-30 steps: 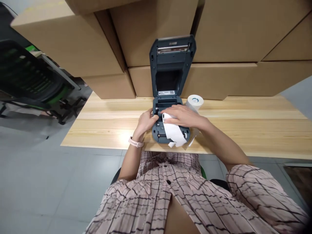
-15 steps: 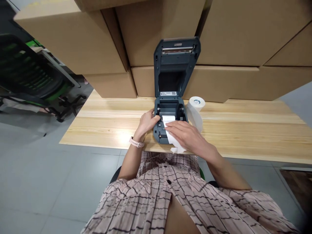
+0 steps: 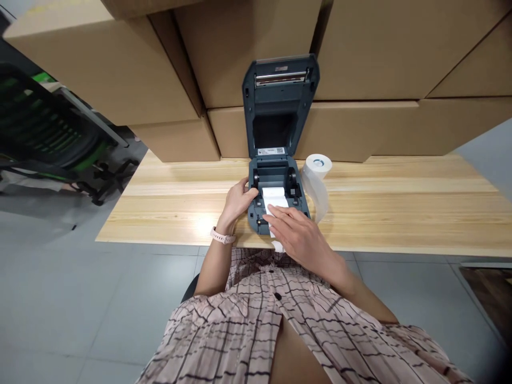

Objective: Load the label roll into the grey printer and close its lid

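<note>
A dark grey label printer [image 3: 272, 172] stands on the table with its lid [image 3: 273, 101] raised upright. My left hand [image 3: 237, 202] holds the printer's left side, with the thumb over its rim and the other fingers partly hidden. Inside the printer lies a white paper strip [image 3: 273, 193], running toward me over the front edge. My right hand [image 3: 298, 233] rests flat on this strip, fingers stretched out and close together. The torn lower end of the paper shows below the fingers. Beside the printer on the right stands a white label roll [image 3: 319, 164], its loose tail curling toward me.
Stacked cardboard boxes [image 3: 352, 128] rise behind the printer along the back of the wooden table [image 3: 400, 208]. A black office chair [image 3: 48, 117] stands on the floor to the left. The table's front edge runs close to my body.
My right hand has slid slightly to the left and now lies flatter along the strip, which runs straighter over the printer. My left hand keeps its place on the printer's side.
</note>
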